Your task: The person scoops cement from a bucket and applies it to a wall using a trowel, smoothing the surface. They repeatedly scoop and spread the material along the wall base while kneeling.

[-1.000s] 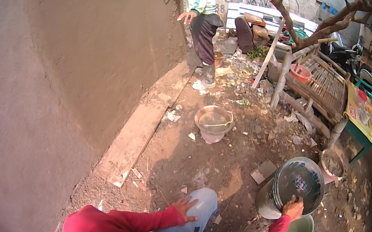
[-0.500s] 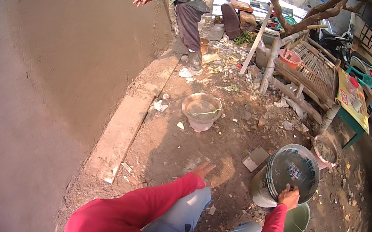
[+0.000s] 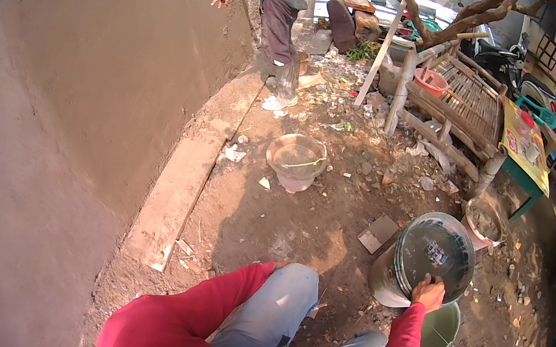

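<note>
My right hand (image 3: 428, 293) is closed on the near rim of a large bucket (image 3: 386, 280). Dark grey contents show inside the bucket, with a small colourful patch (image 3: 435, 253) that I cannot make out. Only a sliver of my left hand (image 3: 280, 264) shows beside my left knee; its fingers are hidden behind the leg. A green bucket (image 3: 441, 332) stands against the near side of the large one. Ahead of my knees, a round pail (image 3: 296, 164) with a light handle sits on the dirt.
Wet grey plaster covers the wall (image 3: 128, 60) on my left, with a plank (image 3: 172, 192) along its foot. A person (image 3: 274, 18) stands ahead by the wall. A bamboo bench (image 3: 457, 93), a covered table (image 3: 525, 145) and another bucket (image 3: 485, 221) lie to the right.
My left hand has drawn back toward my body, from spread fingers in front of the knee to mostly hidden behind it. My right hand stays at the bucket's rim.
</note>
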A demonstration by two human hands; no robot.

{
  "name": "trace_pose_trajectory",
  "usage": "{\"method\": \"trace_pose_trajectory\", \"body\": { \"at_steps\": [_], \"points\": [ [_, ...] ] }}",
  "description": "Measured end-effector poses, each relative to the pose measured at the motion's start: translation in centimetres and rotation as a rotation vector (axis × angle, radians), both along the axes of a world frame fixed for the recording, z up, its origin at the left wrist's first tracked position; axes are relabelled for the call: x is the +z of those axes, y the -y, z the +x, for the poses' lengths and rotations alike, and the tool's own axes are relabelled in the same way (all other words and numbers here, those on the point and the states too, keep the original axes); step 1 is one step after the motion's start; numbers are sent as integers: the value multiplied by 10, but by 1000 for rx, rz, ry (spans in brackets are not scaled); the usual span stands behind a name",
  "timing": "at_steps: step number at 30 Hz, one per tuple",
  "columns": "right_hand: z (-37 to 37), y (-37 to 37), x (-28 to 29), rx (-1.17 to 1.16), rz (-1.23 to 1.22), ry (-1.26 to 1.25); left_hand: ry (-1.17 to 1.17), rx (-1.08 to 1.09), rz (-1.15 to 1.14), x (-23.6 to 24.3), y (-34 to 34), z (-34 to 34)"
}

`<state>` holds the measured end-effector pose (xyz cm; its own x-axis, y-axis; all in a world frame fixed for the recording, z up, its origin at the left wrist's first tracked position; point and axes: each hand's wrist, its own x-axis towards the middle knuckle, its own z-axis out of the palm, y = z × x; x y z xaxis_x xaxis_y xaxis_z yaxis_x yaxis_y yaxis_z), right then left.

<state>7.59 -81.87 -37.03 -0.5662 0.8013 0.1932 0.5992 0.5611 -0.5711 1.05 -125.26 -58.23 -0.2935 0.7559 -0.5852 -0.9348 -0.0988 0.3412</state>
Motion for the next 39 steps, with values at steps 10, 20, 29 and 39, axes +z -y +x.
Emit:
{"method": "trace_pose_trajectory", "body": {
  "at_steps": [10, 20, 29, 39],
  "points": [
    [3, 2, 4, 22, 17, -36, -898, 496, 151, 228, -48, -121],
    [3, -11, -12, 10, 30, -68, -84, 1, -265, -23, -1, 24],
    [1, -9, -6, 51, 17, -40, -268, 354, 575, 141, -28, -71],
    [6, 6, -6, 41, 29, -82, -267, -90, -456, -4, 9, -30]
  ]
}}
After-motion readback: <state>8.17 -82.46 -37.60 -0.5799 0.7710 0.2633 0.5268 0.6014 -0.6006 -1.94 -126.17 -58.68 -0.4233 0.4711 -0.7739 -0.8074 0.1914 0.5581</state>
